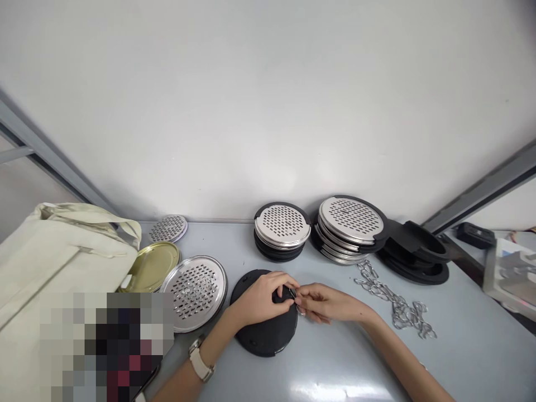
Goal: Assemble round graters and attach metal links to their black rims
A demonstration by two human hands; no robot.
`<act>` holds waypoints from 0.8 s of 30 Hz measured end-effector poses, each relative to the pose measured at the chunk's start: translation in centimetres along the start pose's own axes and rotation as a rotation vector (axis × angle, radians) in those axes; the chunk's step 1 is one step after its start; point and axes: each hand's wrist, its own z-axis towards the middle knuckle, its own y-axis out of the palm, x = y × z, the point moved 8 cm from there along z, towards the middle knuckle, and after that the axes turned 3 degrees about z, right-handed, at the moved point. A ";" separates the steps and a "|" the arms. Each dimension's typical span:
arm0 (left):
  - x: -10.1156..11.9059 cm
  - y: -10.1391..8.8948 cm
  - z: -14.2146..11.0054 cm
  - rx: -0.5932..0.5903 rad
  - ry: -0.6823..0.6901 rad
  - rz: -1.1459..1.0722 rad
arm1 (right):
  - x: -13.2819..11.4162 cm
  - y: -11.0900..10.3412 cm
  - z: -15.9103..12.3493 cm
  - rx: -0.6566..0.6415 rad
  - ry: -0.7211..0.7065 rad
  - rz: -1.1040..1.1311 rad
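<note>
Between left hand (264, 296) and right hand (324, 302): a wire clip (292, 293) at a black disc (272, 340)

The right hand pinches the clip with thumb and forefinger, its other fingers curled. The left hand lies bent over the disc, thumb and forefinger meeting beside the clip; whether they grip it or only the disc's edge, I cannot tell. The disc rests on the grey table (343, 357) beneath the left hand, its right edge near the right fingertips.

Just left of the left hand sits a perforated metal plate (195, 293); farther left are a gold-coloured lid (154, 265) and a cream bag (79, 251). Beyond the left hand stands a smaller stack of perforated discs (282, 223), and beyond the right hand a larger stack (352, 220). To the right hand's right lies a pile of wire pieces (404, 310), with black ring-shaped parts (419, 245) farther back.
</note>
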 end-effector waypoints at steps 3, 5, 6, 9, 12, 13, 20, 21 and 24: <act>-0.1 0.0 0.0 0.002 -0.006 -0.005 | 0.0 0.0 0.0 0.002 0.004 -0.010; -0.1 0.0 0.1 -0.001 -0.012 -0.009 | -0.1 0.1 0.0 -0.001 0.002 -0.015; -0.2 0.0 0.1 -0.002 -0.015 -0.011 | -0.1 0.1 0.0 -0.003 0.002 -0.018; -0.2 0.1 0.1 -0.006 -0.020 -0.020 | 0.0 0.1 0.0 -0.004 0.006 -0.027; -0.2 0.0 0.1 -0.003 -0.020 -0.031 | 0.1 0.1 0.0 0.001 0.006 -0.035; -0.3 0.0 0.1 -0.002 -0.021 -0.034 | 0.1 0.1 0.0 0.000 0.003 -0.037; -0.3 0.0 0.1 -0.002 -0.026 -0.047 | -0.1 0.1 -0.1 -0.005 0.003 -0.040; -0.3 -0.1 0.1 -0.002 -0.025 -0.048 | -0.1 0.1 -0.1 -0.005 0.001 -0.041; -0.3 -0.1 0.1 -0.003 -0.022 -0.048 | -0.2 0.1 -0.1 -0.004 -0.010 -0.048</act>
